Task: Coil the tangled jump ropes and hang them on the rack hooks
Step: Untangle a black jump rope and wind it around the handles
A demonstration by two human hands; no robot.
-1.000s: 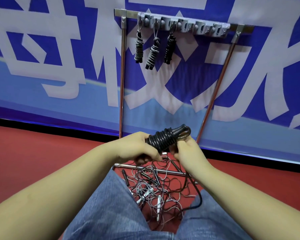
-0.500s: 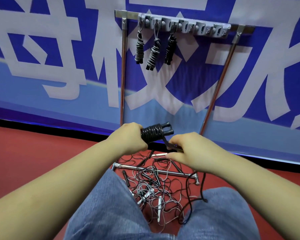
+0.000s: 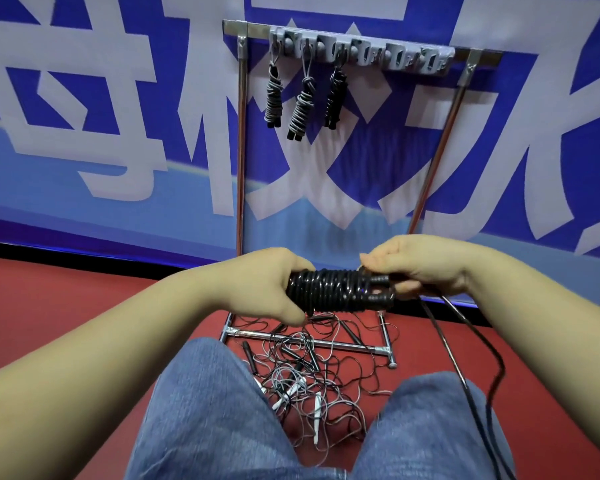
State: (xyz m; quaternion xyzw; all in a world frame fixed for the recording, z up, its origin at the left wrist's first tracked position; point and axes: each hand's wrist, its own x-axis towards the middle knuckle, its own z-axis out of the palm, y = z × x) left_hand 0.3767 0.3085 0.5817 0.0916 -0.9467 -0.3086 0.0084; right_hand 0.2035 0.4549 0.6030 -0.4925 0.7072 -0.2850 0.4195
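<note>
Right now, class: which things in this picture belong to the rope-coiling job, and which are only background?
Job:
- black coiled rope, gripped by left hand and right hand
- tangled ropes on the floor
- rack hooks
- three hung ropes

Background:
- blue banner
- red floor

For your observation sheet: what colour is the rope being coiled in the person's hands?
The rope is black, seen best in the head view.

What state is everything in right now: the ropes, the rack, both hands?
Black jump rope: mostly coiled, tail loose.
Left hand: grips the coil.
Right hand: pinches the coil's end.
Hung ropes: three, coiled, on hooks.
Hook rack: right hooks free.
Floor ropes: tangled.
</note>
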